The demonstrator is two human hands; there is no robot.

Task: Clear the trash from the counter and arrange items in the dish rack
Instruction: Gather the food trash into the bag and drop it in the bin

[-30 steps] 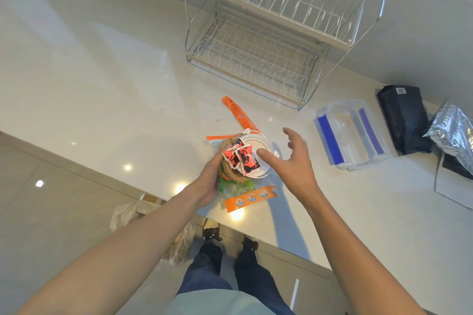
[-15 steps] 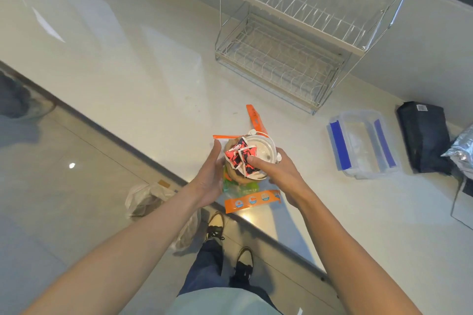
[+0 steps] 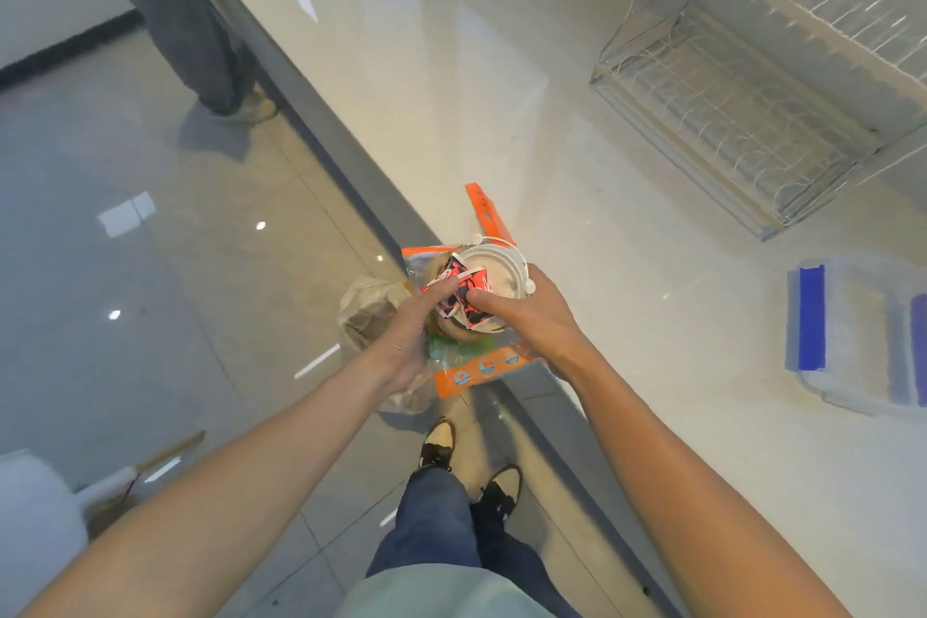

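A bundle of trash is held over the counter's front edge: a white round lid, red-and-black wrappers and a clear bag with orange strips. My left hand grips the bundle from the left and below. My right hand holds it from the right, thumb pressed on the wrappers. The wire dish rack, with two tiers and nothing in it, stands on the counter at the upper right.
A clear plastic box with blue clips lies on the counter at the right. A plastic trash bag sits on the floor below the counter edge. Another person's legs stand at the upper left.
My right hand closed onto the bundle after hovering beside it. The bundle has come toward the counter edge, and my view has swung left toward the floor.
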